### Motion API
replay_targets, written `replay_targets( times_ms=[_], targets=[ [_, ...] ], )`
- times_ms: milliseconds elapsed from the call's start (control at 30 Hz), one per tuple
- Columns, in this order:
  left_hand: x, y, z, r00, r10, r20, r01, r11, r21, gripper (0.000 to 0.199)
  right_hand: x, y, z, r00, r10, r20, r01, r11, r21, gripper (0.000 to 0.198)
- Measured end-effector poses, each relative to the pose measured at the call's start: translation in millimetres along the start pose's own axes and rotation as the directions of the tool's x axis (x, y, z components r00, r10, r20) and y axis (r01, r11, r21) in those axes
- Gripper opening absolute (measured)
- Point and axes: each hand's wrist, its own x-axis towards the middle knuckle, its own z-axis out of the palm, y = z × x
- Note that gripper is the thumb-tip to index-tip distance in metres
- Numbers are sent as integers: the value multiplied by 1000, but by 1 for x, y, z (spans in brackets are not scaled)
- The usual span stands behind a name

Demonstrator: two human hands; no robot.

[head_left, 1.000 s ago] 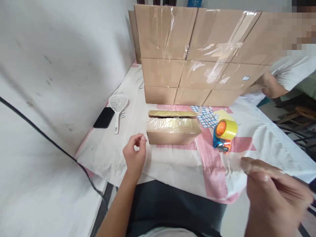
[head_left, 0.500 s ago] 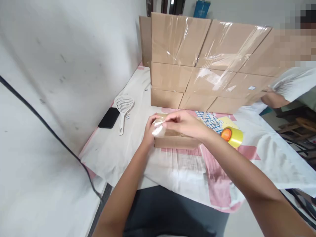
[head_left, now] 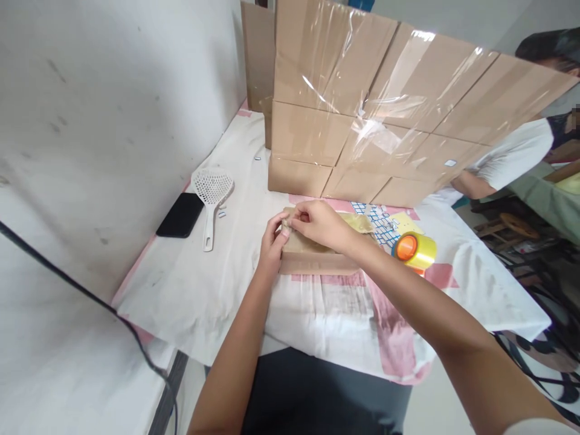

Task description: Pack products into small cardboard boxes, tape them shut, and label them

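A small cardboard box (head_left: 319, 264) lies in front of me, with its top facing up. My left hand (head_left: 272, 243) is closed round its left end, thumb near the top corner. My right hand (head_left: 321, 225) reaches over the top in a pinch, fingertips almost meeting the left thumb. Between the two sets of fingertips is a crumpled bit of clear packing tape (head_left: 286, 224). More yellowish film (head_left: 360, 222) shows at the box's right end, partly behind my right wrist. Rolls of yellow tape (head_left: 420, 250) and orange tape (head_left: 406, 247) lie right of the box.
Cardboard boxes (head_left: 312, 133) wrapped in clear film stand stacked behind. On the left lie a white slotted skimmer (head_left: 208, 223) and a black phone (head_left: 180, 215). A blue-patterned sheet (head_left: 378, 223) lies behind the tape. A co-worker's arm (head_left: 475, 183) is at right, a wall at left.
The shiny film at the box's left end is now bunched small between my fingertips. My right hand has stayed over the box. The view has tilted down slightly.
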Motion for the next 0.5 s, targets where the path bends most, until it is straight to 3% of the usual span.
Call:
replay_targets(
  times_ms=[200, 333, 433, 500],
  targets=[
    [-1, 8, 1, 999, -42, -12, 41, 998, -47, 41, -6, -11, 4, 994, 33, -104, -56, 973, -225, 17],
    [-8, 6, 5, 997, -61, -55, 57, 996, -70, 52, 7, 6, -14, 951, 206, -229, -276, 899, -341, 61],
    [-10, 9, 5, 986, -135, -95, 125, 987, -101, 74, 17, 31, -29, 924, 323, -205, -380, 828, -412, 54],
    [-10, 14, 2, 984, -153, -95, 145, 986, -86, 73, 18, 47, -38, 909, 378, -174, -415, 799, -436, 50]
  ],
)
